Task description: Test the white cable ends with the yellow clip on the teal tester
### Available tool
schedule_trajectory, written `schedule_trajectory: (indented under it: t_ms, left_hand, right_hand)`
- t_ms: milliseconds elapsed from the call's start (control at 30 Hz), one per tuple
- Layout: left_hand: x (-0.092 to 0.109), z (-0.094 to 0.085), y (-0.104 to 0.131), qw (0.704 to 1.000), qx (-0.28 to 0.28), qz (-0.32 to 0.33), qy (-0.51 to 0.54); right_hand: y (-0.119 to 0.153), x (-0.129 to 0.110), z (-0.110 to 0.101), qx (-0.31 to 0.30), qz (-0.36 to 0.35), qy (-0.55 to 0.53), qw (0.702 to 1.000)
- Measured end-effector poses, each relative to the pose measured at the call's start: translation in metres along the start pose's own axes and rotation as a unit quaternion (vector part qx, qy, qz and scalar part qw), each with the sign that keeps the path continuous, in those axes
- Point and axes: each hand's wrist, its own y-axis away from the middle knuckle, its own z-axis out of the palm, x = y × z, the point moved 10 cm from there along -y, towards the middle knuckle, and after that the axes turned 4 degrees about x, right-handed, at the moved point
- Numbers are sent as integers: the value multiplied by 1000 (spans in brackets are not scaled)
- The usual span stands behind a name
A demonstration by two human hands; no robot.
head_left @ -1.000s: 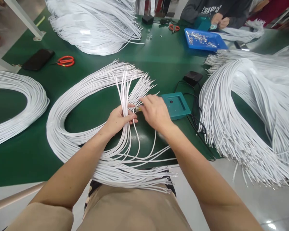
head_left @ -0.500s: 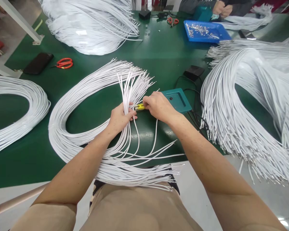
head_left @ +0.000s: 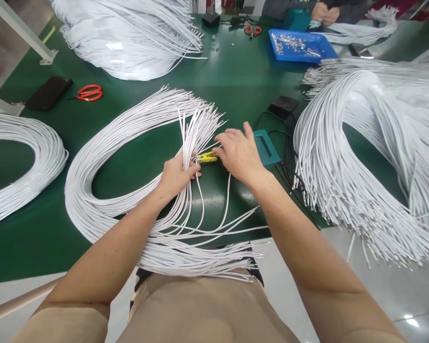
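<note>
My left hand (head_left: 178,174) is closed around a bunch of thin white cables (head_left: 190,136), whose ends fan out above the fist. A yellow spring clip (head_left: 208,157) with a metal nose sits by the left fingertips, against the bunch. Just right of the clip is my right hand (head_left: 238,150), its fingers spread and lifted, the fingertips close to the clip's handles. One single cable (head_left: 229,190) rises from below and disappears behind the right hand. The bunch belongs to a large looped coil of white cables (head_left: 79,190) lying on the green table.
A teal tray-like device (head_left: 267,147) with black leads lies right of my right hand. Large cable bundles (head_left: 321,124) flank the work. Red-handled scissors (head_left: 89,92) and a black phone-like object (head_left: 49,92) lie left. Beyond a blue tray (head_left: 302,57) of small parts, another person's hands (head_left: 325,14) work.
My right hand has loosened from the yellow clip, its fingers spreading and rising slightly to the right. The left hand keeps its hold on the cables. The whole view has shifted slightly.
</note>
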Motion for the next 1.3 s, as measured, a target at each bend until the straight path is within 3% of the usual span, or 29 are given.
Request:
schedule_trajectory:
  t_ms: [133, 300, 367, 433, 567, 667, 767, 867, 1000, 1133, 1167, 1300]
  left_hand:
    - [3, -2, 0, 1000, -3, 9, -18]
    - [0, -9, 3, 1000, 1, -16, 7]
    - [-2, -12, 6, 999, -5, -27, 35]
    - [-3, -15, 9, 997, -8, -29, 70]
    - [-3, -17, 15, 989, -23, -49, 135]
    - [2, -9, 20, 975, -65, -69, 202]
    - [4, -2, 23, 957, -91, -99, 258]
    - [-1, 1, 25, 944, -95, -134, 285]
    - [0, -2, 25, 940, -82, -135, 303]
    - [6, -3, 26, 942, -96, -119, 299]
    - [7, -1, 27, 940, -107, -118, 301]
    - [11, 5, 31, 934, -142, -114, 308]
  right_hand:
    - [13, 32, -2, 36, 114, 46, 992]
    - [15, 29, -2, 57, 114, 18, 992]
    - [18, 8, -13, 79, 89, -35, 992]
    - [24, -29, -21, 75, 28, -117, 990]
    - [49, -117, -20, -1, -155, -180, 971]
    - [68, -141, -2, -75, -195, -137, 968]
    - [83, -138, 12, -128, -181, -99, 970]
    - [96, -129, 13, -147, -149, -88, 974]
    - [112, -111, 14, -208, -49, -87, 973]
    - [120, -98, 26, -335, 45, -137, 931]
    - [115, -93, 27, -339, 70, -147, 927]
    - [77, -65, 16, -210, 182, -195, 941]
